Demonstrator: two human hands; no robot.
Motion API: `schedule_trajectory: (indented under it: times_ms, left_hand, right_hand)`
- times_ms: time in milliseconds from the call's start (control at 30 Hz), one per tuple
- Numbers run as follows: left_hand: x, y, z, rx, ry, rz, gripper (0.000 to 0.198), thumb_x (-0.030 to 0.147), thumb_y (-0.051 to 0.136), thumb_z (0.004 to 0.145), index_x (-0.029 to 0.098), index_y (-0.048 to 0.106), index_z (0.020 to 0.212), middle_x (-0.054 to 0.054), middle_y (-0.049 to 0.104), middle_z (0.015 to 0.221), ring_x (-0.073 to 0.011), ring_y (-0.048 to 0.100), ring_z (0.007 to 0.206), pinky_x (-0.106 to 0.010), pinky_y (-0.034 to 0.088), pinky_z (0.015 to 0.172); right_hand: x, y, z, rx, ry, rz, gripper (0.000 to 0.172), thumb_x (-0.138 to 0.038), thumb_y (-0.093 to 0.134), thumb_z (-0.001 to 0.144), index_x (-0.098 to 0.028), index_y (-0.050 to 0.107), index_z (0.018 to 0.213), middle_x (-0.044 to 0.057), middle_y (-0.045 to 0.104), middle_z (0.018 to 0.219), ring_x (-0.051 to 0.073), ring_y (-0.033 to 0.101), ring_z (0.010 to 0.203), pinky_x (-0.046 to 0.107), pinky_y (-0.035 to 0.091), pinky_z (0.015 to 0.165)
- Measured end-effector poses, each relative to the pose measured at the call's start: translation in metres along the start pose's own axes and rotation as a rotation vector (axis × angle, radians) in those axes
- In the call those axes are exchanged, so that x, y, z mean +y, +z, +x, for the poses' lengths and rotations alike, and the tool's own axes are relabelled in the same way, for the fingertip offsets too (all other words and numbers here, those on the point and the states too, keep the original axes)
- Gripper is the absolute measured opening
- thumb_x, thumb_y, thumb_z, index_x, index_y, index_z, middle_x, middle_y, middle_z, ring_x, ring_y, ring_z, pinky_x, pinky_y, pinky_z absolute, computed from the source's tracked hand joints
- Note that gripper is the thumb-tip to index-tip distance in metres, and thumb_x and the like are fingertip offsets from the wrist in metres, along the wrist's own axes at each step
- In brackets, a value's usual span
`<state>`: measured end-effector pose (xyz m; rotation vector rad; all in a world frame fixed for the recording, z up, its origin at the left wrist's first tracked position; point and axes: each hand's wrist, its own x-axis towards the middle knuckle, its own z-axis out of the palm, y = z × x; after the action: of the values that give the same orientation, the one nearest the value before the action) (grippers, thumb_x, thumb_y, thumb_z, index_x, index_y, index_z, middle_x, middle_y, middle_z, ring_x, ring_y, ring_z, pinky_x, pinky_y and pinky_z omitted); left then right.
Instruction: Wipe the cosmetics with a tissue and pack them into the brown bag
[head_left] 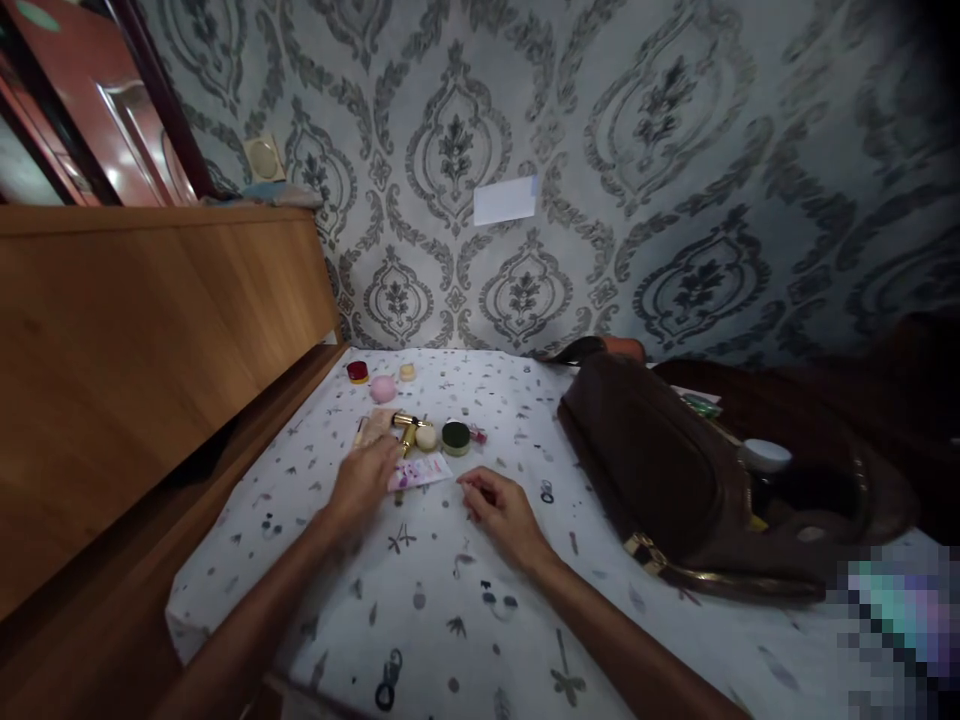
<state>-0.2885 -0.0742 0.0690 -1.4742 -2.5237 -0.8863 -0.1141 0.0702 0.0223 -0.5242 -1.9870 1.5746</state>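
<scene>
On the white patterned sheet, a pink-and-white printed tube [421, 472] lies flat. My left hand [366, 474] has its fingers closed at the left end of this tube and covers that end. Just off the tube's right end is my right hand [504, 512], fingers curled and thumb and forefinger pinched; anything between them is too small to make out. Beyond the tube sit a round cream-coloured container [426, 438], a dark-green-lidded round tin [455, 437] and gold-and-black lipstick-like tubes [407, 436]. A flat beige item [377, 424] lies partly behind my left hand.
A small red jar [358, 372], a pink round container [382, 389] and a small yellowish pot [407, 372] stand farther back. At the right lies an open brown bag [645, 440] with a white-lidded item [766, 455] inside. A wooden panel [165, 310] borders the left; patterned wallpaper backs everything.
</scene>
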Motion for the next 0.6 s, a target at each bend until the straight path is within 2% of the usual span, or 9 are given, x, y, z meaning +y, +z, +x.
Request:
schedule_trajectory:
  times_ms: [133,233,400,500,600]
  left_hand:
    - [-0.041,-0.026,0.029,0.105,-0.153,0.055,0.037,0.039,0.032,0.097,0.020,0.062,0.088,-0.005,0.068,0.081,-0.0199,0.060,0.078,-0.028,0.042,0.069]
    - [-0.062,-0.029,0.042,0.110,-0.226,0.093,0.036,0.039,0.034,0.096,0.019,0.063,0.099,-0.007,0.071,0.093,-0.0212,0.062,0.087,-0.028,0.043,0.074]
    - [-0.073,-0.014,0.050,0.000,-0.337,0.184,0.037,0.043,0.042,0.093,0.021,0.061,0.116,-0.010,0.071,0.105,-0.0258,0.063,0.097,-0.031,0.045,0.077]
    - [-0.076,-0.009,0.058,-0.089,-0.386,0.225,0.038,0.044,0.048,0.090,0.021,0.062,0.117,-0.012,0.071,0.112,-0.0300,0.063,0.104,-0.034,0.046,0.078]
    - [-0.080,-0.011,0.071,-0.174,-0.381,0.228,0.034,0.041,0.056,0.088,0.022,0.064,0.115,-0.012,0.069,0.118,-0.0304,0.062,0.109,-0.035,0.047,0.082]
  right_hand:
    - [-0.002,0.000,-0.002,-0.032,-0.037,-0.075,0.021,-0.037,0.054,0.081,-0.018,0.063,0.081,-0.004,0.052,0.058,0.012,0.049,0.050,0.025,0.037,0.052]
    - [-0.004,0.001,-0.003,-0.056,-0.058,-0.111,0.020,-0.036,0.053,0.083,-0.018,0.062,0.081,-0.004,0.049,0.058,0.012,0.047,0.052,0.024,0.036,0.053]
    - [-0.009,0.000,-0.006,-0.068,-0.091,-0.194,0.019,-0.032,0.050,0.085,-0.018,0.063,0.080,-0.004,0.047,0.057,0.013,0.045,0.055,0.025,0.034,0.055]
    - [-0.011,0.000,-0.008,-0.066,-0.095,-0.207,0.018,-0.030,0.049,0.085,-0.018,0.062,0.079,-0.004,0.047,0.057,0.013,0.044,0.055,0.025,0.033,0.055]
    - [-0.012,0.001,-0.009,-0.057,-0.110,-0.230,0.017,-0.027,0.049,0.084,-0.018,0.062,0.079,-0.004,0.047,0.058,0.013,0.043,0.057,0.024,0.033,0.056]
